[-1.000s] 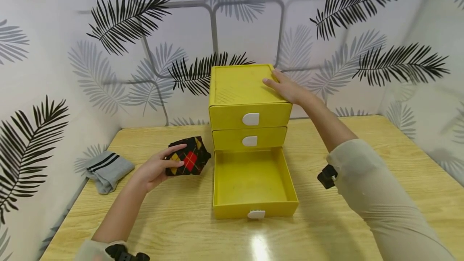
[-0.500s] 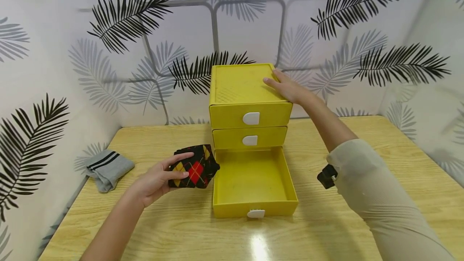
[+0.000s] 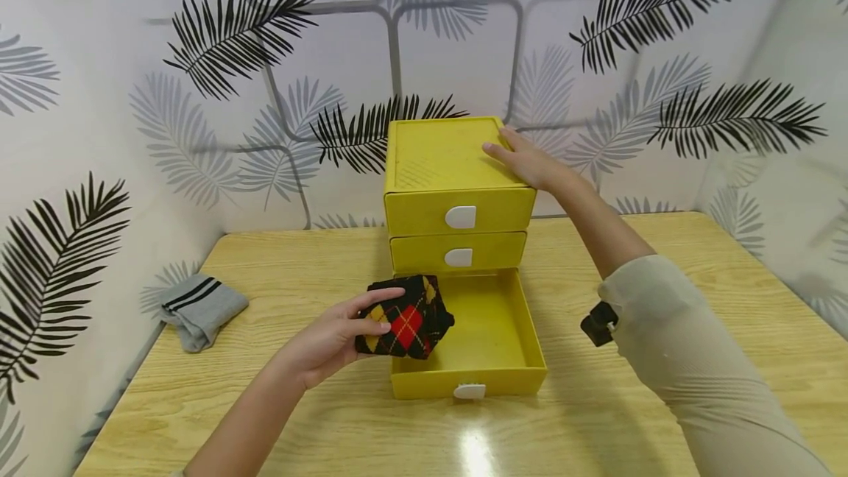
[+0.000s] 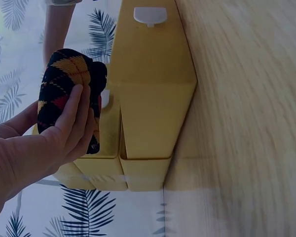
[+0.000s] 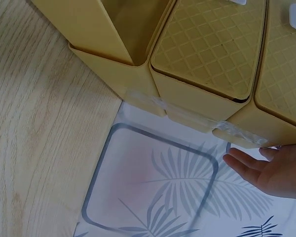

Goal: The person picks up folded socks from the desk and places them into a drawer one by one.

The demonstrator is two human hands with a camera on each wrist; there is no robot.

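My left hand point(image 3: 334, 337) grips a folded argyle sock bundle point(image 3: 407, 324), black with red and yellow diamonds. It hangs over the left side of the pulled-out bottom drawer point(image 3: 493, 322) of a yellow drawer unit point(image 3: 457, 212). In the left wrist view, fingers and thumb pinch the sock bundle point(image 4: 64, 81) from both sides. My right hand point(image 3: 530, 162) rests on the unit's top right edge, fingers extended. The right wrist view shows the right hand point(image 5: 281, 170) beside the unit's side, its contact partly hidden.
A folded grey sock point(image 3: 202, 308) with black stripes lies at the left of the wooden table point(image 3: 318, 425). The two upper drawers, with white handles point(image 3: 460, 217), are closed. A leaf-patterned backdrop point(image 3: 457, 57) stands behind the table.
My left hand has carried the argyle sock bundle rightward and slightly toward me, from beside the unit to over the open drawer. My right hand has stayed on the unit.
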